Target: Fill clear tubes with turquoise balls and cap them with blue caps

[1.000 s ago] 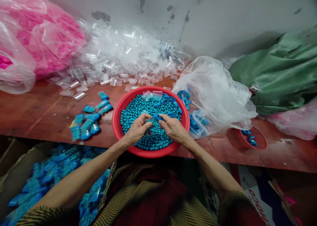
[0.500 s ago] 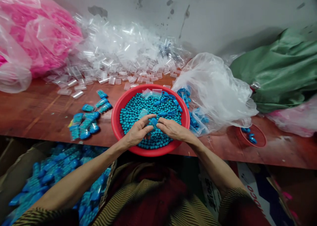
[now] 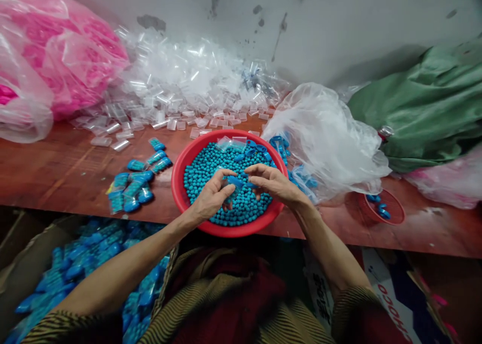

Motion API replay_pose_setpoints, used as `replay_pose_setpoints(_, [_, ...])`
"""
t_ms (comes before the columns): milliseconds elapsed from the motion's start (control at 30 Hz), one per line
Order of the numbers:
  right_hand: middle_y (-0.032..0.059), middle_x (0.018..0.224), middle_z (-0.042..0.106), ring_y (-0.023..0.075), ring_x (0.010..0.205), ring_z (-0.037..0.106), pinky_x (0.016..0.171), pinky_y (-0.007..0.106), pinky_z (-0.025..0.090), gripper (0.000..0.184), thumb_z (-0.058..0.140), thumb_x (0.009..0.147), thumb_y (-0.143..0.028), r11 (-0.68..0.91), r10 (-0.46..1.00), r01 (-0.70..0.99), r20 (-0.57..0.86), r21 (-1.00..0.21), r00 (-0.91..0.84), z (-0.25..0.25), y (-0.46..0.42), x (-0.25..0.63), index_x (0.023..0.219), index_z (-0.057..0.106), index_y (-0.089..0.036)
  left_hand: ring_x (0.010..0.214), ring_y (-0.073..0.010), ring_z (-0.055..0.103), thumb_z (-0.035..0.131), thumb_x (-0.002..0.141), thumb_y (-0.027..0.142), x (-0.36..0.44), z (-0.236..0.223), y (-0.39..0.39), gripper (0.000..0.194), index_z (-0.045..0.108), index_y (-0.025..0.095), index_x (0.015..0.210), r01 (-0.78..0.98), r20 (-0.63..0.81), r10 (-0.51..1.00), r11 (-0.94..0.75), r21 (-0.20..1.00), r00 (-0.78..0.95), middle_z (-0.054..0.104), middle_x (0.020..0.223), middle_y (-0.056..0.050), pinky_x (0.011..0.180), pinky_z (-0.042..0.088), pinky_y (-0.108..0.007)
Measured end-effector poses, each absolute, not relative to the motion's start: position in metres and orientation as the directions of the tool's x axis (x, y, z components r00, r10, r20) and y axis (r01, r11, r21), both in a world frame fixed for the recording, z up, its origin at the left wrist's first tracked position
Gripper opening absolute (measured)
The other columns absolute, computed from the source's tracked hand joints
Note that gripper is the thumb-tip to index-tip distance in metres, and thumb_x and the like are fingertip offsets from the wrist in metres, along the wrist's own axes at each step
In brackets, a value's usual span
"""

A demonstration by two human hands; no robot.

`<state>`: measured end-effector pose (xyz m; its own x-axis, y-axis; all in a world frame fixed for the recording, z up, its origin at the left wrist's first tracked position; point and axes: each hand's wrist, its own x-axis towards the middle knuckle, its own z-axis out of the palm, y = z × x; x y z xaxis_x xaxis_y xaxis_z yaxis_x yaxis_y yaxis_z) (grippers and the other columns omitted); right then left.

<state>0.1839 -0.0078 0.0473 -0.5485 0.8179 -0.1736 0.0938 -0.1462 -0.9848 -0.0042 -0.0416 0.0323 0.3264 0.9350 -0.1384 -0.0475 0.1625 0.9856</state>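
My left hand is over the red basin, thumb and fingers closed on a small blue plastic cap. What lies under the cap is partly hidden by the fingers; a clear sleeve may be attached. My right hand hovers just right of the cap with its fingers apart and nothing visible in them. Small blue beads fill the basin. On top of the beads, at the back, lie a few clear plastic sleeves and several loose blue caps.
Bead-filled, blue-capped pieces lie left of the basin; more fill a carton below. Clear sleeves are heaped behind. Rightward are a white plastic bag, a red basket and green cloth. A pink-filled bag stands back left.
My right hand has drawn back to the right from the blue cap, and its fingers have spread. The left hand keeps its hold in nearly the same place.
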Motion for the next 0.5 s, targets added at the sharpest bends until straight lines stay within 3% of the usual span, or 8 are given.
replay_pose_setpoints(100, [-0.0031,0.076,0.056,0.0103,0.061,0.058,0.052,0.025,0.051,0.039,0.069,0.069,-0.036,-0.229,0.881,-0.066,-0.178,-0.971,-0.438,0.043,-0.009,0.179,0.100,0.053,-0.019,0.040,-0.0074,0.050,0.055,0.079,0.037,-0.006,0.034,-0.043,0.034,0.040,0.021,0.105,-0.037,-0.151,0.937,0.171,0.985,0.316,0.048,0.062,0.008,0.036,0.040,-0.019])
replay_pose_setpoints(200, [-0.0054,0.065,0.054,0.0095,0.053,0.054,0.048,0.024,0.050,0.035,0.068,0.068,-0.036,-0.152,0.948,-0.092,-0.119,-0.984,-0.295,0.036,-0.008,0.169,0.095,0.056,-0.018,0.043,-0.0070,0.048,0.056,0.079,0.035,-0.003,0.031,-0.046,0.031,0.041,0.022,0.103,-0.012,-0.161,0.931,0.174,0.985,0.328,0.048,0.064,0.007,0.039,0.044,-0.021])
replay_pose_setpoints(300, [-0.0035,0.065,0.058,0.0093,0.053,0.054,0.053,0.025,0.049,0.022,0.063,0.073,-0.033,0.021,0.967,0.088,-0.002,-0.996,-0.254,0.032,-0.008,0.163,0.087,0.060,-0.017,0.044,-0.0065,0.045,0.057,0.079,0.033,0.001,0.026,-0.050,0.030,0.042,0.022,0.102,0.009,-0.163,0.934,0.169,0.986,0.318,0.046,0.063,0.008,0.042,0.045,-0.021])
replay_pose_setpoints(367, [0.0009,0.079,0.065,0.0128,0.069,0.060,0.068,0.029,0.051,0.018,0.059,0.079,-0.031,0.156,0.944,0.242,0.073,-0.958,-0.322,0.033,-0.011,0.161,0.090,0.063,-0.017,0.042,-0.0065,0.044,0.055,0.080,0.034,0.002,0.023,-0.050,0.031,0.040,0.022,0.104,0.007,-0.181,0.940,0.187,0.982,0.290,0.045,0.061,0.008,0.041,0.041,-0.020])
replay_pose_setpoints(433, [0.0053,0.097,0.066,0.0174,0.090,0.062,0.084,0.034,0.049,0.026,0.056,0.082,-0.032,0.288,0.905,0.364,0.128,-0.885,-0.405,0.033,-0.018,0.160,0.103,0.062,-0.017,0.043,-0.0066,0.044,0.056,0.080,0.035,0.002,0.023,-0.049,0.036,0.039,0.022,0.109,-0.018,-0.182,0.949,0.193,0.981,0.257,0.048,0.063,0.008,0.042,0.039,-0.020])
replay_pose_setpoints(500, [0.0123,0.118,0.059,0.0232,0.108,0.056,0.092,0.039,0.045,0.049,0.059,0.080,-0.036,0.407,0.856,0.456,0.156,-0.791,-0.493,0.032,-0.028,0.157,0.123,0.050,-0.015,0.049,-0.0065,0.047,0.059,0.078,0.032,0.003,0.025,-0.048,0.043,0.039,0.020,0.114,-0.074,-0.148,0.965,0.168,0.983,0.218,0.052,0.069,0.006,0.048,0.039,-0.020])
